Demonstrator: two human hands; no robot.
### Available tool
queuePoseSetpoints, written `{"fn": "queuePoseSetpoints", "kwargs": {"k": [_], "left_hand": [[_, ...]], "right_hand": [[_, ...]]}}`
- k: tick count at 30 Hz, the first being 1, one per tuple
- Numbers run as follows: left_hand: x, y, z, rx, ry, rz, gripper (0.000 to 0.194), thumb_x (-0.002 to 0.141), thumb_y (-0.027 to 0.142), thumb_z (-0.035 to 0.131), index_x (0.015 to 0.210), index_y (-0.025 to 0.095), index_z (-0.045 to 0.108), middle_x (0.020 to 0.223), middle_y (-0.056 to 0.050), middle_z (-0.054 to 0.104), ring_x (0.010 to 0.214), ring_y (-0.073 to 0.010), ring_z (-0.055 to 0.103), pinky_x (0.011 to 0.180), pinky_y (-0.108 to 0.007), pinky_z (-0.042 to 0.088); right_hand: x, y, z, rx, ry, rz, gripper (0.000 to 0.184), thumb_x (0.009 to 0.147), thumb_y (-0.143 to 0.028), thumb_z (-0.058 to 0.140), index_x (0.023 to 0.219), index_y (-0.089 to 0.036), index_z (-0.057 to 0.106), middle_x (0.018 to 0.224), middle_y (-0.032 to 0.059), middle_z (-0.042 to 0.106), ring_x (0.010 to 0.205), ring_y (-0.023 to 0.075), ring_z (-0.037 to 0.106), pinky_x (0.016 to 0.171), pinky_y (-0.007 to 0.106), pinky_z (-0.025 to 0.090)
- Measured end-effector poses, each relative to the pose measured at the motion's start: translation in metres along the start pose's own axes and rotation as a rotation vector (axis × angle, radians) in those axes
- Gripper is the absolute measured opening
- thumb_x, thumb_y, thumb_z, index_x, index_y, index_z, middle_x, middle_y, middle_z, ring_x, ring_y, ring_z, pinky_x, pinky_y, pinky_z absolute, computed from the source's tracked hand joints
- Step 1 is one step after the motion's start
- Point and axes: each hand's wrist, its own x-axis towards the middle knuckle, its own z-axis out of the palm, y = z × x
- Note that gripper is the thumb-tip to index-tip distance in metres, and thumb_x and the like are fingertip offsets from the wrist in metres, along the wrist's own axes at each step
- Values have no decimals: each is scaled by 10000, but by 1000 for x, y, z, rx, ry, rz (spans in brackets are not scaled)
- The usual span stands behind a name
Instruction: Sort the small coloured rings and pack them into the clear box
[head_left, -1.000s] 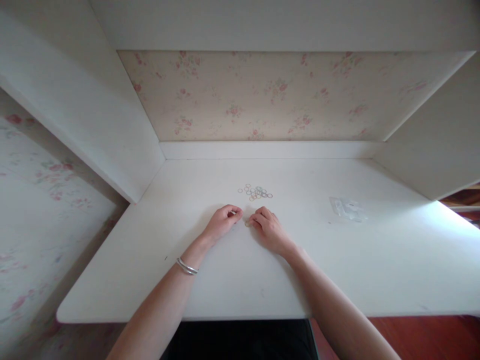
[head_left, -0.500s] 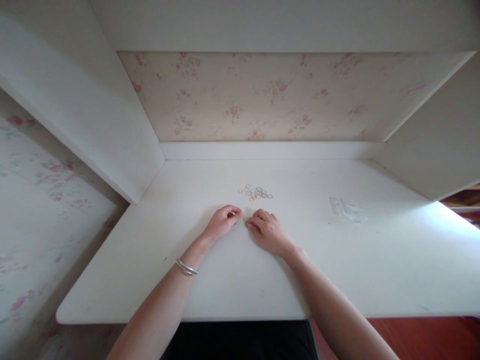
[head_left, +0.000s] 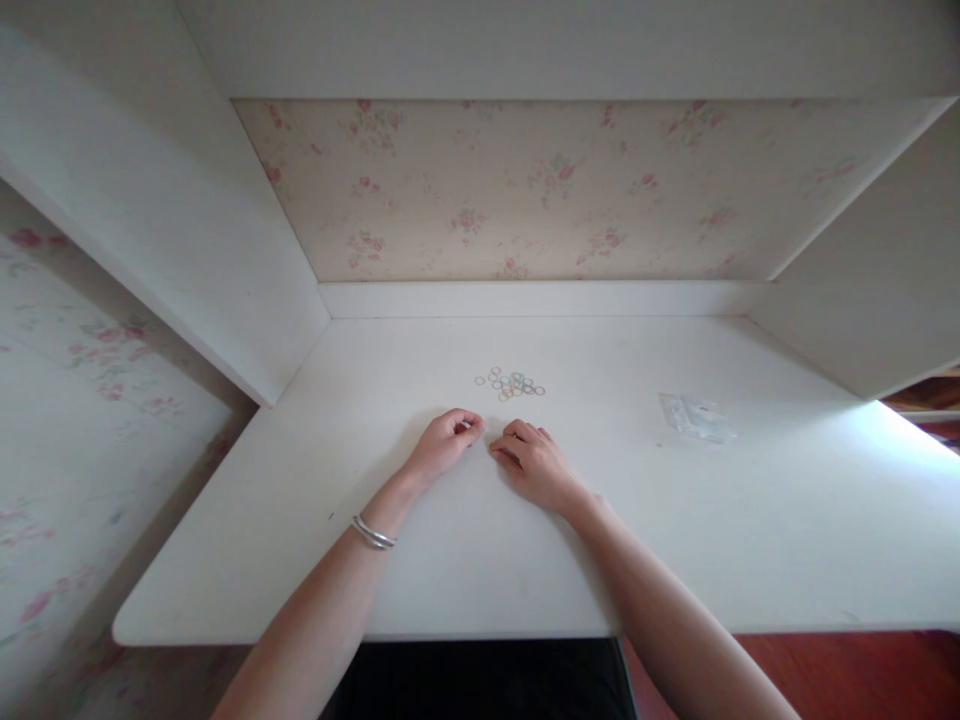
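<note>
Both my hands rest on the white desk (head_left: 525,560), fingertips almost touching. My left hand (head_left: 444,443), with a silver bracelet (head_left: 373,533) on its wrist, has its fingers curled in a pinch; what it holds is too small to name. My right hand (head_left: 534,459) also has its fingers drawn together at the desk surface, and anything between them is hidden. Just beyond the hands lies a small cluster of several thin coloured rings (head_left: 511,385).
A small clear plastic bag (head_left: 696,416) lies on the desk to the right. White panels wall the desk on the left and right, with floral wallpaper (head_left: 510,190) at the back. The desk's front edge is close to my body.
A small ring seen by my right fingertips a second ago is no longer visible. Both hands have hardly moved.
</note>
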Motion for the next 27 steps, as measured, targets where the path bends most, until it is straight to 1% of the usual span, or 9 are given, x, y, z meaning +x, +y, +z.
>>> {"fn": "queuePoseSetpoints", "kwargs": {"k": [4,6,10,13,15,18,21,24,27], "left_hand": [[1,0,0,37,-6,21,316,788,451,553,895,166,636,756,-5,616,678,-127,528,629,-236,402],[3,-1,0,56,-12,34,306,796,439,546,900,165,635,797,-15,632,701,-131,545,651,-239,416],[17,-2,5,148,16,49,273,816,395,526,909,162,634,840,-30,651,721,-139,578,679,-245,445],[33,-1,14,339,49,185,198,829,319,520,865,171,648,891,-41,647,838,-152,593,772,-252,448],[43,2,21,484,78,256,166,835,269,516,882,181,649,948,-47,632,910,-157,585,825,-257,437],[53,6,30,682,115,249,183,854,267,505,975,214,631,1060,-50,591,916,-159,588,818,-265,440],[57,9,35,826,97,214,225,892,341,458,1015,253,625,1096,-43,565,864,-156,599,755,-264,445],[59,9,33,873,52,208,231,901,358,444,965,253,640,1055,-39,577,851,-155,597,733,-258,438],[62,6,29,851,2,226,186,885,299,472,874,231,645,1004,-37,598,864,-159,593,750,-259,430]], "right_hand": [[-1,1,0,33,27,-2,150,880,-219,499,904,-217,647,921,38,565,834,140,547,778,273,394],[-2,3,-2,72,77,31,158,880,-244,497,909,-226,652,927,37,564,808,134,552,753,258,407],[-2,11,-5,119,239,192,188,882,-283,474,889,-228,654,899,31,584,739,123,560,690,236,416],[-1,22,-9,110,339,329,202,870,-308,474,867,-229,659,850,21,593,698,120,559,658,234,410],[-1,30,-10,97,373,396,213,859,-321,475,846,-228,666,812,14,588,671,120,551,645,237,404],[0,39,-10,90,381,449,226,847,-327,471,822,-227,673,783,9,581,659,122,543,639,240,400],[1,43,-9,105,364,454,227,847,-317,463,825,-230,671,800,10,584,685,124,552,652,239,402],[2,42,-8,111,338,450,212,847,-304,467,839,-235,667,830,11,587,699,122,558,653,236,399],[2,41,-9,105,314,439,201,849,-298,475,842,-239,666,849,9,591,692,115,557,651,233,395]]}}
